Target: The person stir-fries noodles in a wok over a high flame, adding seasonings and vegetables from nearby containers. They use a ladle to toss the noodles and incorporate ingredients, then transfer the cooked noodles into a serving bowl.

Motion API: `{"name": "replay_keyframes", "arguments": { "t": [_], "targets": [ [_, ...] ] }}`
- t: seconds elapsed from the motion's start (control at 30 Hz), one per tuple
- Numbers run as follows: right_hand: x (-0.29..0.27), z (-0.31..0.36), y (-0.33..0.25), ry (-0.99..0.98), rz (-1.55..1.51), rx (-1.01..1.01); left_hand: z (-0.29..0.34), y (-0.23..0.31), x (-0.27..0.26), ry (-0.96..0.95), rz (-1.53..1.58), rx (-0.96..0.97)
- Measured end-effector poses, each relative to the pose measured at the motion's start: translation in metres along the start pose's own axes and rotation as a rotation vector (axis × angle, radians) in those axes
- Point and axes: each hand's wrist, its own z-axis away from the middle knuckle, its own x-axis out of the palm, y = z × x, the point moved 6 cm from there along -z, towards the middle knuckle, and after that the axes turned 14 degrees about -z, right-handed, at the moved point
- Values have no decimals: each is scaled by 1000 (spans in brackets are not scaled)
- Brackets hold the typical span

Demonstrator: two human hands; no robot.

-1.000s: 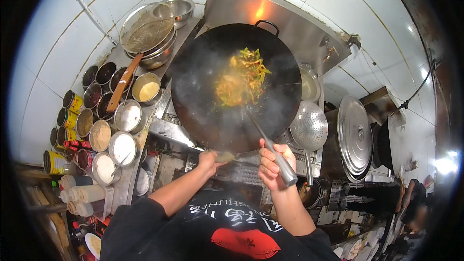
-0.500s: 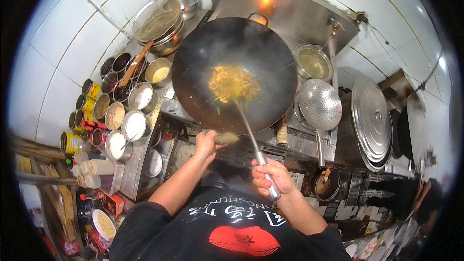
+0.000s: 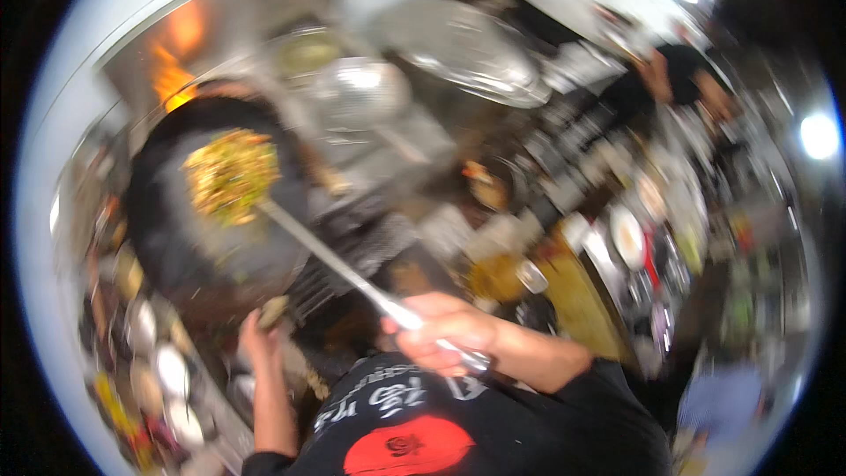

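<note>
A large black wok (image 3: 159, 194) is at the left, with a steaming heap of stir-fried shredded food (image 3: 231, 174), yellow, orange and green. At the wok's near rim, my left hand (image 3: 261, 345) is closed on a folded cloth (image 3: 273, 310); the grip beneath the cloth is hidden. My right hand (image 3: 451, 331) is wrapped round the handle end of a long metal wok utensil (image 3: 330, 257). Its shaft reaches over the rim to the food. Food covers its head, so I cannot tell a ladle from a spatula.
Flames (image 3: 169, 75) rise behind the wok's far rim. A perforated strainer (image 3: 361, 92), a pot of yellowish liquid (image 3: 307, 53) and a large steel lid (image 3: 480, 46) stand beyond. Seasoning bowls (image 3: 173, 370) line the left. Another person (image 3: 689, 79) works at the far right. Motion blurs much.
The view has swung right, so the wok now appears farther left. Orange flames have flared up behind it. The food looks more gathered at the utensil's end. Both hands keep their grips.
</note>
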Motion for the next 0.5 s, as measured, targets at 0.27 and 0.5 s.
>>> {"name": "replay_keyframes", "arguments": {
  "t": [0.27,0.5],
  "targets": [
    [-38,165,23,105,-134,-455,37,-77,25,-413,-331,-147],
    [-127,332,48,261,-265,-838,72,-168,117,-601,-588,-222]
  ]
}}
